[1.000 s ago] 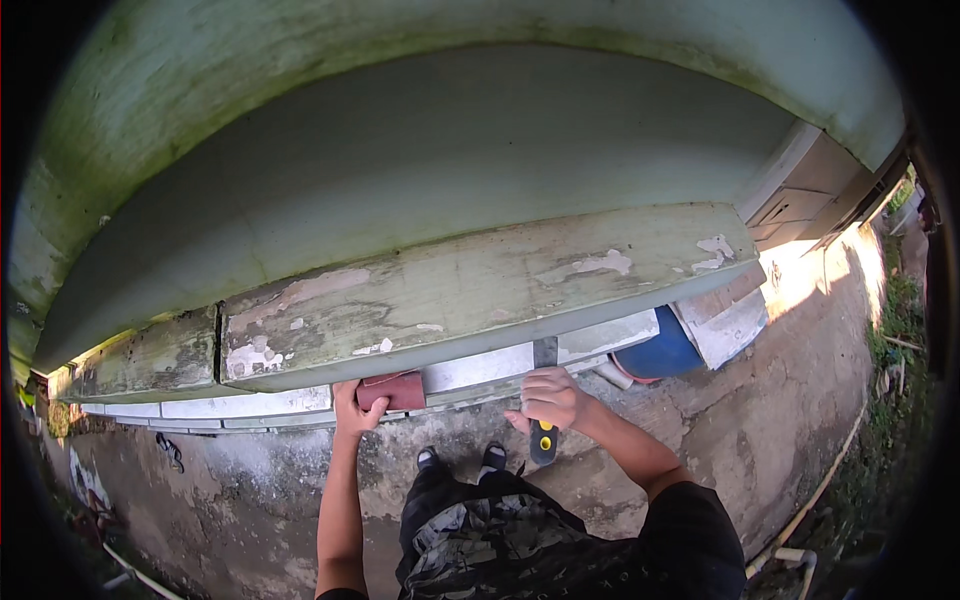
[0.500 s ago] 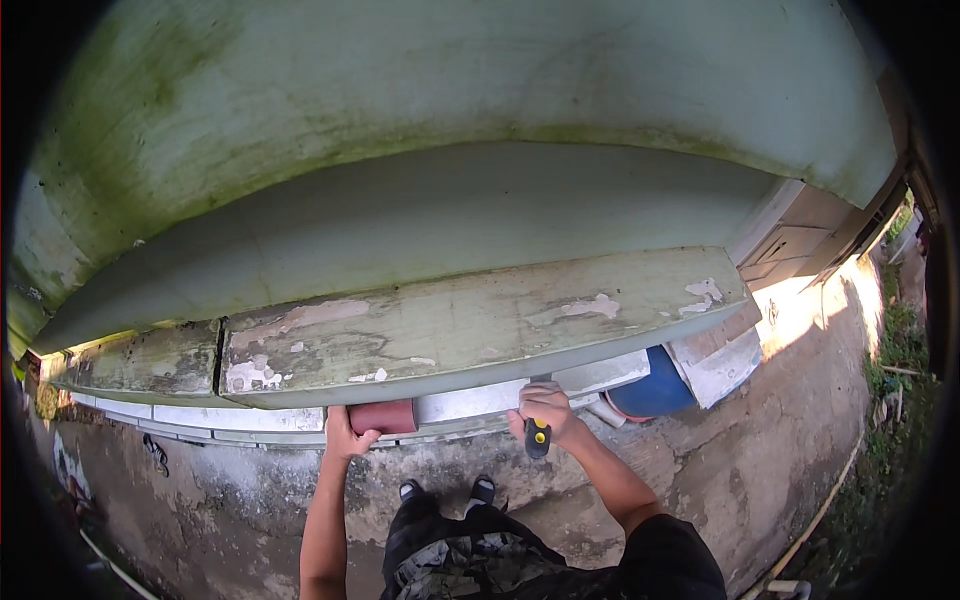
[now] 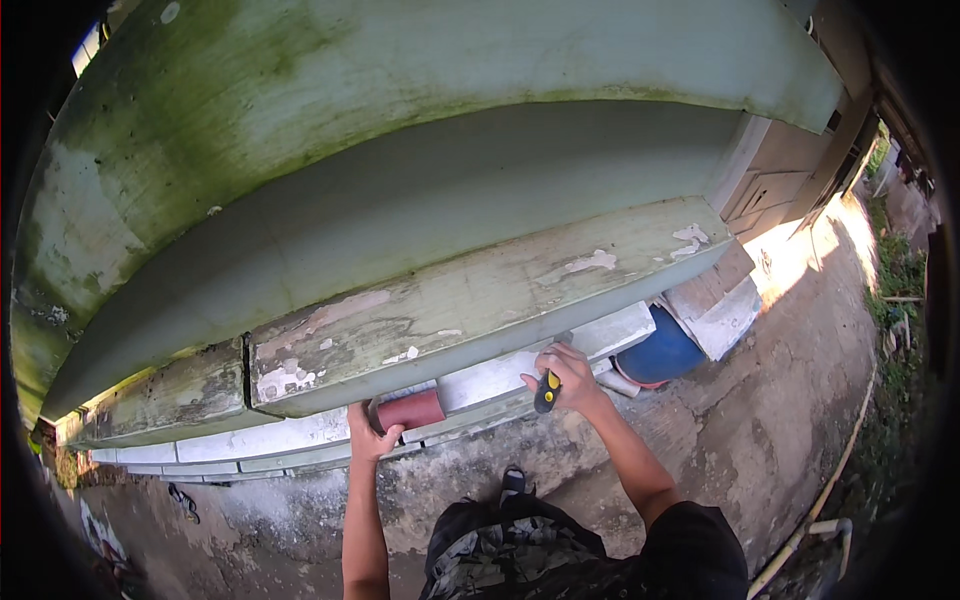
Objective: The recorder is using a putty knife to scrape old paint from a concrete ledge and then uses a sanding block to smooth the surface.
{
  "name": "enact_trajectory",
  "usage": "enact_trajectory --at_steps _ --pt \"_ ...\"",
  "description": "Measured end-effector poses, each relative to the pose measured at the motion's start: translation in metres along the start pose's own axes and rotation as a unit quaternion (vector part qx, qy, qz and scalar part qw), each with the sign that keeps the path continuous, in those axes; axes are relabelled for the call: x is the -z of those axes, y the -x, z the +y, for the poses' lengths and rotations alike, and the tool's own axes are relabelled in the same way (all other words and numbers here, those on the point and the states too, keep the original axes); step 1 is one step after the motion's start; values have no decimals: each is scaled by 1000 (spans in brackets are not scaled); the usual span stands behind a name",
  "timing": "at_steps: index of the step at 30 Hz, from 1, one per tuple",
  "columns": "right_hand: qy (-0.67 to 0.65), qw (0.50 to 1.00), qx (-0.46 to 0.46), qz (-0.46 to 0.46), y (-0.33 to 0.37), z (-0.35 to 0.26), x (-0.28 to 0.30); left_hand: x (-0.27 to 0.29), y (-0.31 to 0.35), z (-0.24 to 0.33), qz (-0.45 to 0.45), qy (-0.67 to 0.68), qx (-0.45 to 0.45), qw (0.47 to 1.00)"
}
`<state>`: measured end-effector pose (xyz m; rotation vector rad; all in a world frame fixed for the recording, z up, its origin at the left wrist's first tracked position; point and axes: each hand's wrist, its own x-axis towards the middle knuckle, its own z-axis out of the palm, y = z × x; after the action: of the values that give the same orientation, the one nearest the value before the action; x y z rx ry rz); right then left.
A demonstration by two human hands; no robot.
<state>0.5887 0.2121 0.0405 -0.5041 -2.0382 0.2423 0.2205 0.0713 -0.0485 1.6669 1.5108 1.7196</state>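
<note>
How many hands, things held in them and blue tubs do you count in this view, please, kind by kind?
Hands: 2, the left hand and the right hand
Held things: 2, a red sheet and a tool
Blue tub: 1
Total: 5

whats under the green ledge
Below the ledge, a white strip shows, with the left hand holding a red piece and the right hand gripping a tool; a blue object is farther right. The ledge covers whatever lies deeper beneath.
</note>
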Motion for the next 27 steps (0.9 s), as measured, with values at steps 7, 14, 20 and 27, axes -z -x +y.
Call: enact_trajectory --at_steps 7,14,20,27 --pt "-6 997 -38 -66 -11 -12 -9 7 -13 15 -84 -105 -60 989" --pt "9 994 103 23 -21 -44 -42 6 -21 53 -72 -141 -64 985" --pt "36 997 59 12 -3 -3 -32 -16 2 96 -29 -232 -106 966" --pt "-116 976 89 -163 -22 -20 -12 -67 2 133 15 -343 30 939"
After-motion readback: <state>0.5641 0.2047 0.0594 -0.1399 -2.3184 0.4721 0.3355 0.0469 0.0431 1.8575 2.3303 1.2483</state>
